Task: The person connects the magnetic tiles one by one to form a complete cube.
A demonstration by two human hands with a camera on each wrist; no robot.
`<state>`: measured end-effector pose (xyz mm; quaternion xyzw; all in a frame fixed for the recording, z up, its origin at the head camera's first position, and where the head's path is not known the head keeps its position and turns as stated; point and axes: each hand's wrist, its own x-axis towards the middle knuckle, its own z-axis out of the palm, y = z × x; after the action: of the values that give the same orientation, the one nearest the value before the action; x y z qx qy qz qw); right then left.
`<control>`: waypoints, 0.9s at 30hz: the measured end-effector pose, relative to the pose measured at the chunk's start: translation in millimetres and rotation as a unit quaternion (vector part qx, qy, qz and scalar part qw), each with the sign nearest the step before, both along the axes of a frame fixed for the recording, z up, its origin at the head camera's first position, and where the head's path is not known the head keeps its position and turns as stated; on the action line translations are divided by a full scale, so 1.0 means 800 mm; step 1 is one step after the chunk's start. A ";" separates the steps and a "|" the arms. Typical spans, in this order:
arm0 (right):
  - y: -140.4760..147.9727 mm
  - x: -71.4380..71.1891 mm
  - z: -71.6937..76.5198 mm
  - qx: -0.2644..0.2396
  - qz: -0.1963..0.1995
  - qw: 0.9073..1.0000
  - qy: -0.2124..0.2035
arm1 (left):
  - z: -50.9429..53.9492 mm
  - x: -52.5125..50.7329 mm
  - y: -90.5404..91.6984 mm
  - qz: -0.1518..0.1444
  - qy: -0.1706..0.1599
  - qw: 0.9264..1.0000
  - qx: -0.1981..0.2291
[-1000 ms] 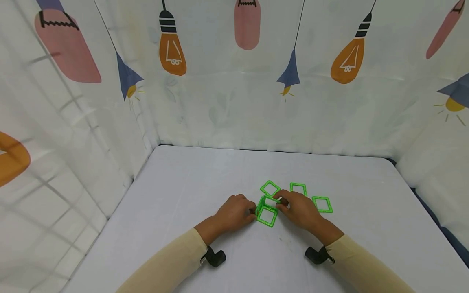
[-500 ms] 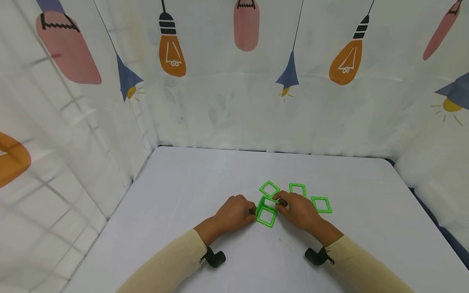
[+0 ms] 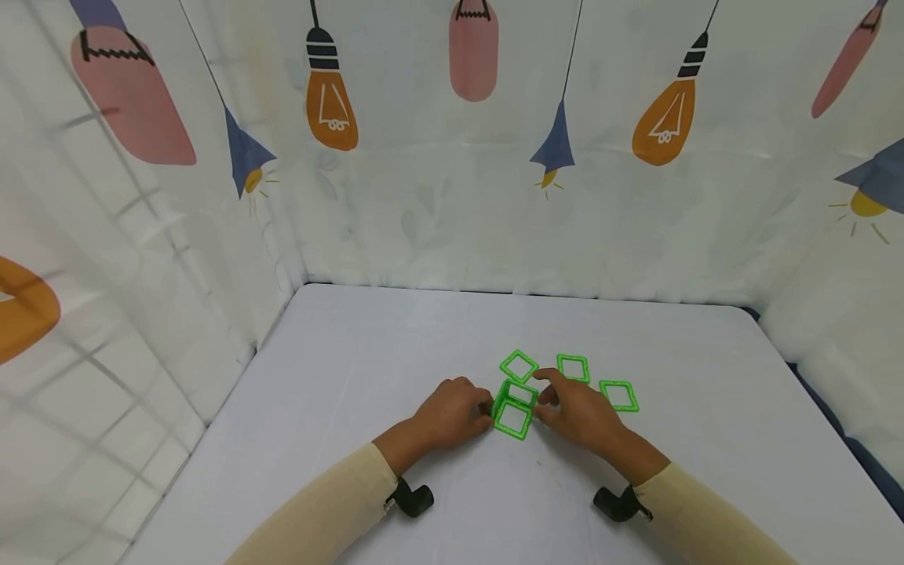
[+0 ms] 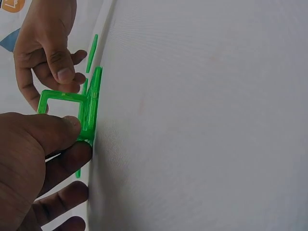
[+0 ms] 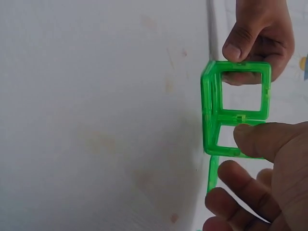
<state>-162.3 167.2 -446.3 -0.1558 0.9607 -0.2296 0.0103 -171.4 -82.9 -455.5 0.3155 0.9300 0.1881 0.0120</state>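
Observation:
Several green square frames are joined into a small box-like shape (image 3: 514,419) near the table's middle, with upright sides and one square lying flat at the front. The left hand (image 3: 455,412) pinches its left upright side; in the left wrist view the thumb of the left hand (image 4: 33,144) lies on the green frame (image 4: 62,94). The right hand (image 3: 581,410) is at the shape's right side, its thumb by the edge and index finger lifted off. In the right wrist view the thumb of the right hand (image 5: 293,159) overlaps the green piece (image 5: 240,118), fingers loosely bent.
A loose green square (image 3: 519,380) lies just behind the shape. Two more squares, one behind the right hand (image 3: 574,356) and one to its right (image 3: 619,409), lie flat on the white table (image 3: 395,329). Printed cloth (image 3: 424,196) hangs behind the table.
The right hand's index finger and thumb have parted, and its fingers have come off the upright square's top edge. The left hand has stayed in place.

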 end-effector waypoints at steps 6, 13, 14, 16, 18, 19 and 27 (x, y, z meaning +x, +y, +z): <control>-0.001 0.007 -0.008 0.000 -0.013 0.999 -0.031 | 0.000 0.002 -0.001 0.007 -0.005 1.000 0.012; -0.006 0.014 -0.012 -0.004 -0.013 0.999 -0.040 | 0.002 0.005 -0.001 0.027 -0.033 0.999 0.015; -0.007 0.015 -0.012 -0.005 -0.011 0.999 -0.038 | 0.003 0.005 -0.001 0.028 -0.036 0.999 0.014; -0.008 0.016 -0.011 -0.008 -0.008 0.999 -0.032 | 0.004 0.005 0.000 0.029 -0.040 0.999 0.013; -0.010 0.017 -0.012 -0.007 -0.006 1.000 -0.028 | 0.005 0.006 0.002 0.030 -0.044 0.998 0.012; -0.010 0.017 -0.012 -0.006 -0.005 1.000 -0.025 | 0.005 0.006 0.002 0.030 -0.046 0.998 0.012; -0.016 0.017 -0.013 0.008 -0.009 1.000 -0.019 | 0.007 0.009 0.004 0.026 -0.048 0.998 0.019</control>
<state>-148.6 154.6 -456.6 -0.1425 0.9635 -0.2248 0.0276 -164.5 -79.5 -450.2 0.2824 0.9324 0.2211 0.0457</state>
